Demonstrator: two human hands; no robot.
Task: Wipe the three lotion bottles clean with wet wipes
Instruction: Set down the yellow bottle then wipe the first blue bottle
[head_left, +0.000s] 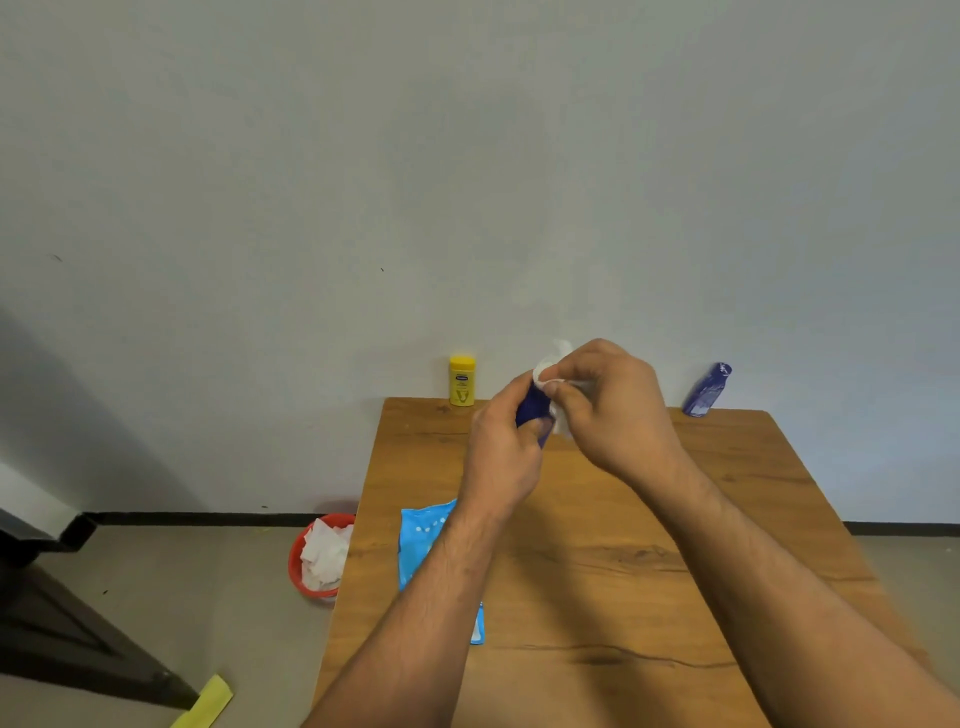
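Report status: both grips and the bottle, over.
Left grip holds dark blue bottle. Right grip pinches wet wipe against it. Yellow bottle, second blue bottle clear at far edge.

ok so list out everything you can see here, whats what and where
yellow bottle: 1, yellow, upright at the table's far left corner
far blue bottle: 1, dark blue, tilted, at the far right corner
held blue bottle: 1, dark blue, held up over the table's far end
wipe: 1, white, against the held blue bottle's top
wipes pack: 1, light blue, table's left side, partly under a forearm
bin: 1, red, on the floor left of the table
used wipes: several, white, in the bin
table: 1, brown wood
strip: 1, yellow, floor, bottom left
furniture: 1, dark, far left
left hand: grips the held blue bottle
right hand: pinches the wipe
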